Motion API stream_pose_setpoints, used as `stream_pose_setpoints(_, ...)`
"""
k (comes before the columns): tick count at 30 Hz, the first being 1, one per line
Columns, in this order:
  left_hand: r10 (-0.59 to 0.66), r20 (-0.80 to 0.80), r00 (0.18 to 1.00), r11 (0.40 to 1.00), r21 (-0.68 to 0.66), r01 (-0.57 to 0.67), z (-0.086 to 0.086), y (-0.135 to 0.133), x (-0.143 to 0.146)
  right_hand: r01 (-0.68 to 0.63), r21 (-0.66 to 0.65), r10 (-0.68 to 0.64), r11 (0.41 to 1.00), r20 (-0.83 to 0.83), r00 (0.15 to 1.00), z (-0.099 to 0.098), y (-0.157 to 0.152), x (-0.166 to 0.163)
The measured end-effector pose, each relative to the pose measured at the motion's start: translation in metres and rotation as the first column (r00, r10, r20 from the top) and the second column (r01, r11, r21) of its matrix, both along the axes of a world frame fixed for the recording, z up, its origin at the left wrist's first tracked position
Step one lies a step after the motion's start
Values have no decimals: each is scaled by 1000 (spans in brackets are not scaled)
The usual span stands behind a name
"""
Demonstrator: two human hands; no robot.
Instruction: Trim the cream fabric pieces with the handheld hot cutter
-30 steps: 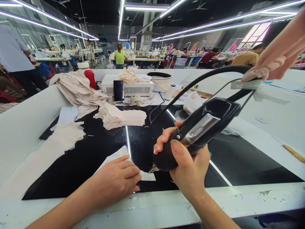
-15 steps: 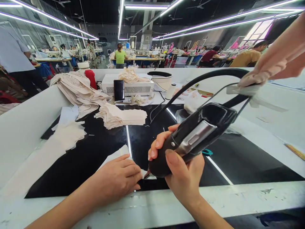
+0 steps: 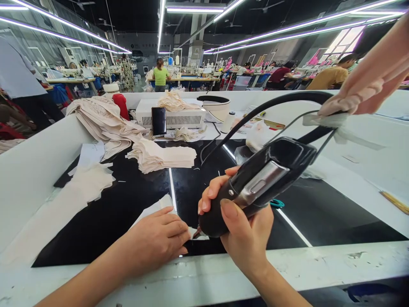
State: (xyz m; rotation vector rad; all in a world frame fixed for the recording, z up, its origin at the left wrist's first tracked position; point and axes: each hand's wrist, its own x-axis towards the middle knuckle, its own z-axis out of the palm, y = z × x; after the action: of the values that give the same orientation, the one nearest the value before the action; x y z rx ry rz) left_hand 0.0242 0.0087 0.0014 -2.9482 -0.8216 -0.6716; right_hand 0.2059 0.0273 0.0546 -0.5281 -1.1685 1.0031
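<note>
My right hand [image 3: 246, 230] is wrapped round a black corded hand tool [image 3: 255, 179] with a silver switch plate, tilted with its narrow tip down. The tip touches or nearly touches a pale cloth piece [image 3: 153, 207] on the black board [image 3: 105, 230]. Pressing on that cloth is my left hand [image 3: 159, 236], palm down, fingers extended and close together, covering much of the piece. From the tool's upper end a thick black cord [image 3: 255, 111] arches back.
Stacked cream cloth pieces [image 3: 162, 155] and a cloth pile [image 3: 102, 119] lie behind. Farther back stand a vented white box [image 3: 185, 117] and a phone [image 3: 159, 120]. Teal scissor handles [image 3: 277, 204] show behind the tool. A pale pink shape [image 3: 361, 89] hangs upper right; its kind is unclear.
Both hands, the tool and the cloth stay nearly in place. The view shifts very slightly. Far back left, a person in a patterned garment has come into plainer view.
</note>
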Motion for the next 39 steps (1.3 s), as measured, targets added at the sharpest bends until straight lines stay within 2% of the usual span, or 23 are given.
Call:
stream_pose_setpoints(6,-1,-16,1000,1000,24,1,-3,0,-1,-5,4,5,1000,23,1000,1,0,1)
stream_pose_setpoints(14,-9,-22,1000,1000,29,10,-9,6,-6,79,-14,-79,997,12,997,-2,5,10)
stream_pose_setpoints(30,-5,-26,1000,1000,25,6,-6,5,-4,119,-31,-117,992,61,991,-2,4,11)
stream_pose_setpoints(35,6,-64,998,1000,-24,-7,-5,9,-3,119,-31,-115,992,108,987,-4,9,18)
stream_pose_setpoints(39,35,8,999,998,-48,-35,-5,14,-7,157,-22,-152,987,151,977,-8,15,23)
